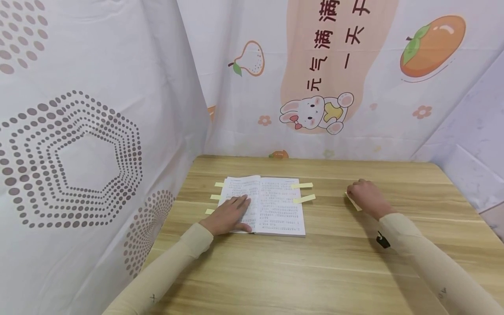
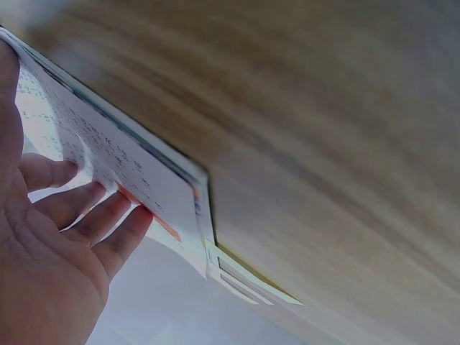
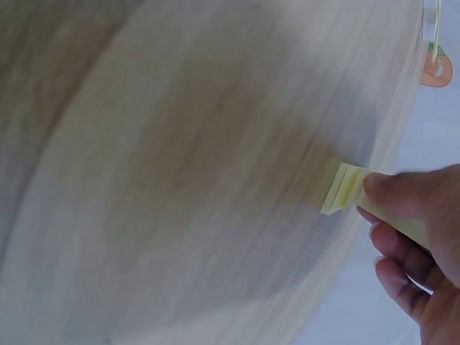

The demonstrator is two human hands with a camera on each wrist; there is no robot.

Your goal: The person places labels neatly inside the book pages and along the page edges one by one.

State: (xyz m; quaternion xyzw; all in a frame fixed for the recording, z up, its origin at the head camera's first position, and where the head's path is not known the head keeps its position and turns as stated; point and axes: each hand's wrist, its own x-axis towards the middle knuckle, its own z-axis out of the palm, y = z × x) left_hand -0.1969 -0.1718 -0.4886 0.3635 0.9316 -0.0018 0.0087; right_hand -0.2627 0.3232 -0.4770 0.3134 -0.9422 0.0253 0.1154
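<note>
An open book with printed pages lies on the table. My left hand rests on its left page, fingers extended toward the spine. Pale yellow sticky strips stick out past the right edge of the book, and several more show at the left edge. To the right of the book, my right hand pinches a small pad of yellow sticky notes between thumb and fingers. The pad's layered end points out beyond the thumb in the right wrist view.
The wood-grain table ends at a white printed curtain behind the book. Another patterned curtain hangs along the left side. A small black object shows beside the right sleeve.
</note>
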